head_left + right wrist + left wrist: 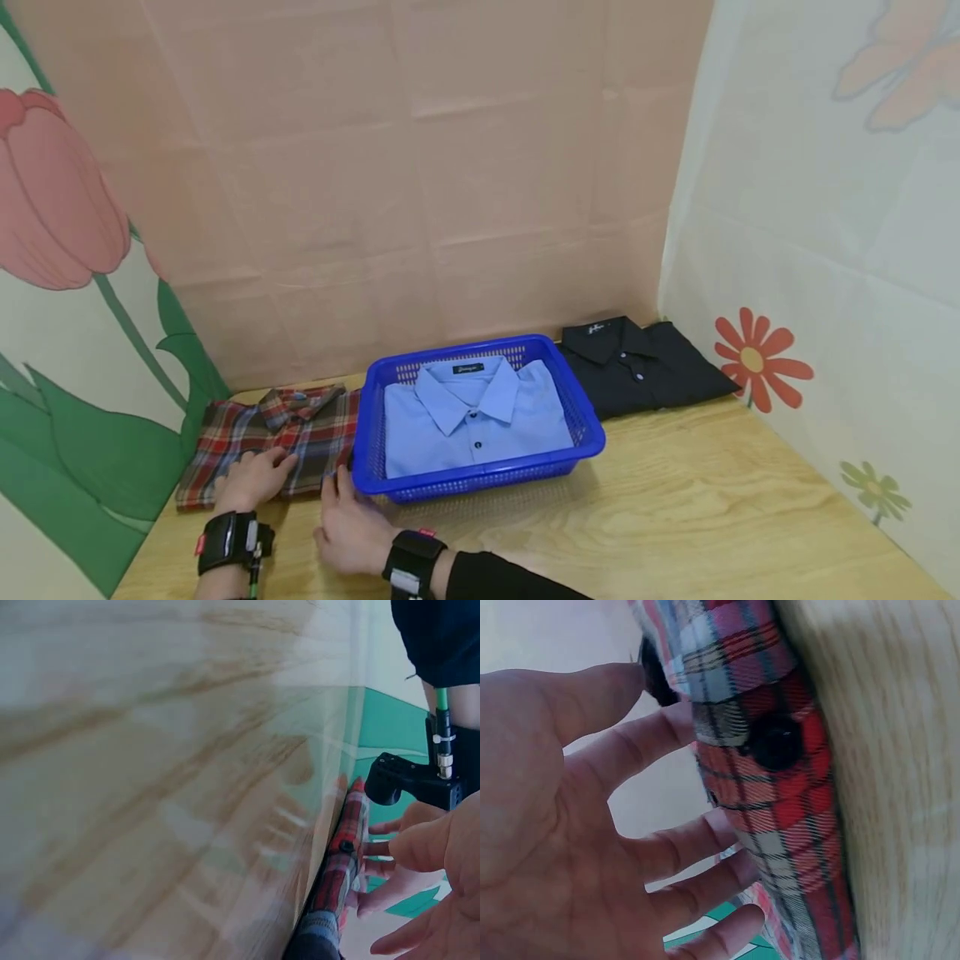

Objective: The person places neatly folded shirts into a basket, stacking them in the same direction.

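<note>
A folded red-and-grey plaid shirt (318,442) lies on the table at the left, its collar toward the back wall. My left hand (253,481) touches the top of the shirt near its front edge. Its fingers are spread and fairly straight in the left wrist view, where the plaid fabric (772,810) shows a dark button. The right hand (352,529) is at the shirt's front right corner, close to the blue basket (480,481). Its fingers look extended, and whether they touch the fabric is hard to tell.
Inside the basket lies a folded light blue shirt (431,437). A folded black shirt (667,367) sits behind and right of it, against the back wall. The wooden table (675,517) meets printed wall sheets on both sides. Each wrist wears a black strapped device.
</note>
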Available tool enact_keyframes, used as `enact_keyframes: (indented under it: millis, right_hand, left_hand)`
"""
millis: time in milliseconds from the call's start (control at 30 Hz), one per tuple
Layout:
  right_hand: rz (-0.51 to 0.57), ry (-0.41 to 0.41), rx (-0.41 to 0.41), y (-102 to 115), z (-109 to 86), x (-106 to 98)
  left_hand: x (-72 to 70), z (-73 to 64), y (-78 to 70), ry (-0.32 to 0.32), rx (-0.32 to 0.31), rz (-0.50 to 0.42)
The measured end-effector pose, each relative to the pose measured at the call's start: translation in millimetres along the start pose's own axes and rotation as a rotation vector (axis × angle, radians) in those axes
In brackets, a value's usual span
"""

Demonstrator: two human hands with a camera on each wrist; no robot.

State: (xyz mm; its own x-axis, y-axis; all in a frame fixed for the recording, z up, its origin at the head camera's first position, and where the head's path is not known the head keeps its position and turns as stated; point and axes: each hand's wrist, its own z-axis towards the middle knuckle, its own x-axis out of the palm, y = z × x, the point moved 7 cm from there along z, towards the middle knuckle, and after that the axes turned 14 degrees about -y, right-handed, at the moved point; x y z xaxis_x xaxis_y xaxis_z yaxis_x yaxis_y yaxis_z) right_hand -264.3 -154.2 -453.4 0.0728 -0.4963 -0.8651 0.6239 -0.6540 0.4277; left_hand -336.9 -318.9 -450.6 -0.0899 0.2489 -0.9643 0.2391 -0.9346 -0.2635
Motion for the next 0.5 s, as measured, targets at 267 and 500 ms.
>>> enact_keyframes:
  millis: [267, 500]
  right_hand:
    - [0.034, 0.06, 0.124, -9.2, -1.4, 10.5]
    - [0.031, 0.116, 0.14, -11.8, -2.3, 15.8]
  left_hand:
    - [-3.1, -3.2, 6.4, -0.003, 0.003, -0.068]
    - [-20.3, -2.8, 36.0, -0.084, 0.002, -0.107]
